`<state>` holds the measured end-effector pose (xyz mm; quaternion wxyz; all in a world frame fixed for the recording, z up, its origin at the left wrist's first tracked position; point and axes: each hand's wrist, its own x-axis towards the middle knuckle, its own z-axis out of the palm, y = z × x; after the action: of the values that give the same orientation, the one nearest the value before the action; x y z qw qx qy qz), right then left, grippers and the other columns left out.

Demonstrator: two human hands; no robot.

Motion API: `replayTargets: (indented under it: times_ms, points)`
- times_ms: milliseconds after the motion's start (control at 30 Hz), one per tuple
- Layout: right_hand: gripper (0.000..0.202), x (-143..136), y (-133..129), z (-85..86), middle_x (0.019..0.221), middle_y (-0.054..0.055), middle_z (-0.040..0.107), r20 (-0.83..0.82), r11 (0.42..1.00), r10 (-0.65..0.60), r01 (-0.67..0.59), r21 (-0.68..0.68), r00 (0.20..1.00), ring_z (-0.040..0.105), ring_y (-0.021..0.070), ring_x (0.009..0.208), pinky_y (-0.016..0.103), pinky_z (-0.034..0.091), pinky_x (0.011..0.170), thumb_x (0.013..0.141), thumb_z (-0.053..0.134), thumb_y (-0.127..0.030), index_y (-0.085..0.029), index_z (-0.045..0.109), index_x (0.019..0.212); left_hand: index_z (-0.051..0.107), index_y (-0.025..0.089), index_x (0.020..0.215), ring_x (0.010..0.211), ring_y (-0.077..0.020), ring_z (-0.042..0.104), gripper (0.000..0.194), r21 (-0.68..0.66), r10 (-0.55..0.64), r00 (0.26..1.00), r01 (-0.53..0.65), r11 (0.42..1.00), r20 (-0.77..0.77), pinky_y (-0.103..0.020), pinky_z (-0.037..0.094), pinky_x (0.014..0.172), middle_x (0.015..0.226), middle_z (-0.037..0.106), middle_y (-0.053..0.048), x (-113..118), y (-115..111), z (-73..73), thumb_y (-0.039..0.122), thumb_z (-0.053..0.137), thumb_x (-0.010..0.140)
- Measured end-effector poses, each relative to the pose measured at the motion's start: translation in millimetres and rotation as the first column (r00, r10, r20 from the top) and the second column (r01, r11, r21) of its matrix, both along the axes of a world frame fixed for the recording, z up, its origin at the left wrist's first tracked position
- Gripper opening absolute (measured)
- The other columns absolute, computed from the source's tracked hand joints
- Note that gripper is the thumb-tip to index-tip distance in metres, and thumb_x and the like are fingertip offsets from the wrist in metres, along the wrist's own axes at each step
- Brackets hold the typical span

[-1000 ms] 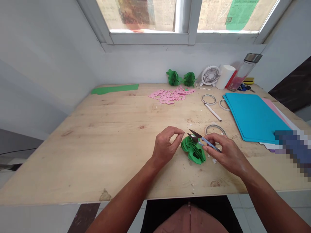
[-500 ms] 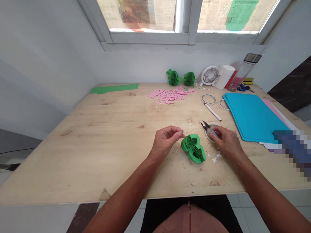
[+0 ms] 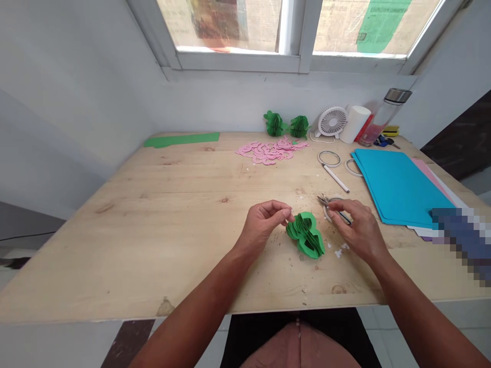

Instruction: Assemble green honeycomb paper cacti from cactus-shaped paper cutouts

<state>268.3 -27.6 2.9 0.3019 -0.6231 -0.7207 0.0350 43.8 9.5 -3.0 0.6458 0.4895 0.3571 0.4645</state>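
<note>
A folded green paper piece [image 3: 306, 235], layered with rounded lobes, lies on the table between my hands. My left hand [image 3: 265, 222] is at its upper left edge, thumb and forefinger pinched together; a tiny whitish bit shows at their tips, too small to name. On the other side, my right hand [image 3: 358, 225] has thumb and forefinger closed at the middle of the thread snips [image 3: 321, 200]. Dark blades stick out beyond those fingertips, and part of the handle shows between thumb and forefinger. Under the snips lies a tape roll [image 3: 326, 214], partly covered.
White scraps [image 3: 338, 253] lie near my right hand. Beyond are a white pen [image 3: 336, 178], another tape roll [image 3: 329, 158] and pink paper cutouts [image 3: 266, 152]. Blue sheets [image 3: 402, 186] lie right. Green paper shapes [image 3: 274, 124], a fan [image 3: 332, 121] and a bottle [image 3: 385, 117] line the wall.
My right hand has shifted its hold from the snips' handle towards the blades, and the snips have turned and sit lower over the tape roll. My left hand has hardly moved.
</note>
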Motion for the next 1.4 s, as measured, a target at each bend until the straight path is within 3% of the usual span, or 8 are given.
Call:
replayTargets:
  times_ms: [133,367,833,933,1033,1100,1233,1400]
  points:
    - [0.015,-31.1,-6.9,19.0,0.087,0.004,0.070,-0.205,0.988,0.128,-0.143,-0.063,0.970,0.062,0.0210,0.087,0.035,0.044,0.078,0.085,0.052,-0.029,-0.022,0.065,0.088,0.067,0.016,0.070,0.058,-0.0111,0.057,0.014,0.034,-0.003,0.999,0.005,0.999,-0.039,-0.025,0.049,0.060,0.064,0.068,-0.002,0.2,-1.1,1.4,0.029,0.069,0.072]
    - [0.012,-58.7,-6.0,27.2,0.082,0.002,0.068,-0.230,0.977,0.194,-0.210,-0.046,0.954,0.060,0.0195,0.082,0.034,0.041,0.077,0.086,0.052,-0.025,-0.022,0.064,0.085,0.067,0.016,0.069,0.057,-0.0114,0.056,0.016,0.089,-0.006,0.997,0.012,0.996,-0.076,-0.025,0.048,0.057,0.062,0.066,-0.002,0.2,-4.5,4.5,0.031,0.070,0.072]
    - [0.014,-64.7,-6.5,25.8,0.068,0.000,0.063,-0.233,0.987,0.128,-0.147,-0.063,0.964,0.057,0.0168,0.071,0.032,0.039,0.072,0.083,0.052,-0.025,-0.021,0.058,0.070,0.068,0.017,0.069,0.063,-0.0141,0.061,0.015,0.300,0.025,0.962,0.060,0.952,-0.272,-0.026,0.050,0.061,0.066,0.067,-0.003,0.4,-6.8,3.5,0.029,0.065,0.077]
    - [0.014,-62.2,-7.1,26.0,0.067,0.000,0.062,-0.322,0.988,0.084,-0.120,-0.094,0.943,0.056,0.0163,0.069,0.029,0.041,0.067,0.081,0.052,-0.025,-0.021,0.058,0.070,0.068,0.016,0.081,0.067,-0.0155,0.064,0.014,0.302,-0.005,0.973,0.077,0.950,-0.231,-0.028,0.051,0.064,0.071,0.069,-0.004,-1.1,-6.1,3.5,0.030,0.063,0.079]
    - [0.013,-52.7,-9.3,22.2,0.070,0.000,0.062,-0.499,0.984,0.003,-0.091,-0.153,0.867,0.057,0.0159,0.069,0.028,0.043,0.066,0.081,0.055,-0.028,-0.020,0.060,0.072,0.065,0.016,0.091,0.076,-0.0174,0.066,0.016,0.344,0.020,0.967,0.071,0.936,-0.252,-0.030,0.052,0.070,0.081,0.070,-0.006,-4.2,-4.2,3.3,0.028,0.060,0.081]
    - [0.014,-43.4,-12.6,16.6,0.071,0.001,0.063,-0.615,0.977,-0.064,-0.078,-0.201,0.786,0.058,0.0162,0.070,0.028,0.044,0.066,0.080,0.058,-0.032,-0.020,0.061,0.074,0.064,0.018,0.097,0.089,-0.0196,0.065,0.018,0.430,0.033,0.938,0.126,0.894,-0.344,-0.034,0.052,0.079,0.094,0.069,-0.007,-6.1,-3.4,2.9,0.023,0.059,0.081]
    - [0.016,-26.9,-24.1,4.1,0.071,0.001,0.063,-0.720,0.970,-0.161,-0.024,-0.240,0.675,0.058,0.0164,0.071,0.028,0.045,0.068,0.079,0.061,-0.035,-0.020,0.062,0.075,0.060,0.024,0.112,0.118,-0.0238,0.052,0.038,0.591,0.019,0.860,0.334,0.734,-0.509,-0.043,0.045,0.098,0.125,0.057,-0.010,-5.2,-4.8,-0.9,0.013,0.060,0.076]
    - [0.018,-20.1,-40.3,-5.3,0.071,0.000,0.062,-0.743,0.954,-0.237,0.006,-0.300,0.626,0.056,0.0153,0.070,0.026,0.044,0.066,0.077,0.064,-0.038,-0.020,0.062,0.075,0.062,0.020,0.104,0.130,-0.0288,0.039,0.032,0.722,0.165,0.807,0.390,0.571,-0.567,-0.049,0.039,0.104,0.130,0.052,-0.013,5.3,-7.6,-12.1,0.009,0.059,0.074]
